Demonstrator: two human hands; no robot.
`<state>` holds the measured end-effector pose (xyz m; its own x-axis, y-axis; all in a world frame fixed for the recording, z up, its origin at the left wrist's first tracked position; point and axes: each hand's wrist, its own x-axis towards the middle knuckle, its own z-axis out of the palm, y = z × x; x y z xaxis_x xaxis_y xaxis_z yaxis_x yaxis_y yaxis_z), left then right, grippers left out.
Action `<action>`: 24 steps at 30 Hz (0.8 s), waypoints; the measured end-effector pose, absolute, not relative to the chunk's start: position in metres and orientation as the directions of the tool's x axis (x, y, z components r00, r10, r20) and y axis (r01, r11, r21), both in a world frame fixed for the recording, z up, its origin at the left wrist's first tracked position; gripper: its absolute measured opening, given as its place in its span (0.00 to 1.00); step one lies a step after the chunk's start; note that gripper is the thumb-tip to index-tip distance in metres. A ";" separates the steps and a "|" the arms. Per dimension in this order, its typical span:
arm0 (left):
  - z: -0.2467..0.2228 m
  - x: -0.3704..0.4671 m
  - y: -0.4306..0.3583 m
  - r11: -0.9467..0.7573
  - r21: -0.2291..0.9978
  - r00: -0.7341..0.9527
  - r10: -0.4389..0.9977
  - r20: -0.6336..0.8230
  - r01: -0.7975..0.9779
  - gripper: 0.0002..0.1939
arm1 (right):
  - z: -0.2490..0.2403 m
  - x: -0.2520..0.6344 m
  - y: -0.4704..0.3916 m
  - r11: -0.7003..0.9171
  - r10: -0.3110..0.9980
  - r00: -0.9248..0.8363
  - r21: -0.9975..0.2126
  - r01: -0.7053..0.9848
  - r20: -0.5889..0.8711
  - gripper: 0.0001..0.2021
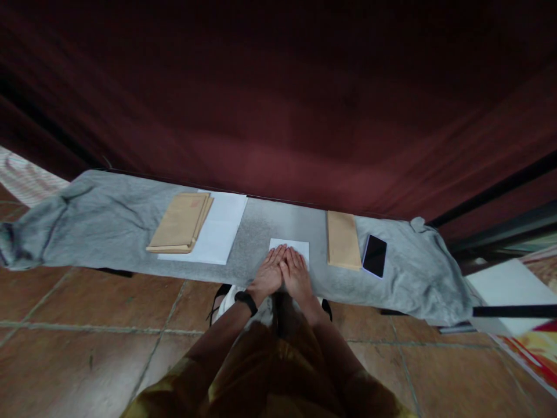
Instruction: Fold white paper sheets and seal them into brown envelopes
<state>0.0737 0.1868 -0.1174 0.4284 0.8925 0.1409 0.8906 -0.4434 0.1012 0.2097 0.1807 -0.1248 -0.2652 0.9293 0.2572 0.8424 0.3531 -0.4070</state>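
Observation:
A small white sheet of paper (pixel 300 245), perhaps folded, lies on the grey cloth in front of me. My left hand (pixel 268 273) rests flat on its left part, fingers stretched out. Beside it, touching at the fingertips, my right hand (pixel 296 274) presses flat on the same paper. Both palms cover the paper's lower part. To the left, a stack of brown envelopes (pixel 179 220) sits partly over larger white sheets (pixel 226 226). Another brown envelope pile (pixel 343 241) lies to the right of my hands.
A phone (pixel 375 256) with a dark screen lies right of the right-hand envelopes. The grey cloth (pixel 108 226) covers a narrow bench against a dark red surface (pixel 278 128). Tiled floor (pixel 108 348) shows below. At the far right are a white board (pixel 509 290) and a black bar (pixel 516 312).

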 end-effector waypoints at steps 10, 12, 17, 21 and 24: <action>-0.116 0.079 0.176 -0.436 0.053 0.428 0.896 0.117 0.898 0.33 | -0.123 0.217 0.170 0.345 0.929 -0.277 -0.298 0.890 0.246 0.27; -0.115 0.079 0.175 -0.434 0.059 0.426 0.897 0.120 0.899 0.32 | -0.123 0.221 0.168 0.340 0.932 -0.280 -0.280 0.898 0.232 0.27; -0.116 0.078 0.175 -0.422 0.083 0.408 0.902 0.143 0.903 0.32 | -0.124 0.229 0.165 0.341 0.933 -0.302 -0.221 0.914 0.195 0.28; -0.120 0.077 0.175 -0.418 0.101 0.399 0.901 0.168 0.903 0.32 | -0.128 0.236 0.164 0.347 0.925 -0.293 -0.223 0.911 0.242 0.29; -0.120 0.075 0.173 -0.408 0.116 0.386 0.906 0.174 0.906 0.32 | -0.133 0.243 0.163 0.353 0.913 -0.280 -0.234 0.906 0.295 0.30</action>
<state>0.0753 0.1731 -0.1198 0.3859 0.9061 0.1735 0.9057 -0.4079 0.1156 0.2427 0.1627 -0.1325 -0.2804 0.9135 0.2948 0.9058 0.3534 -0.2338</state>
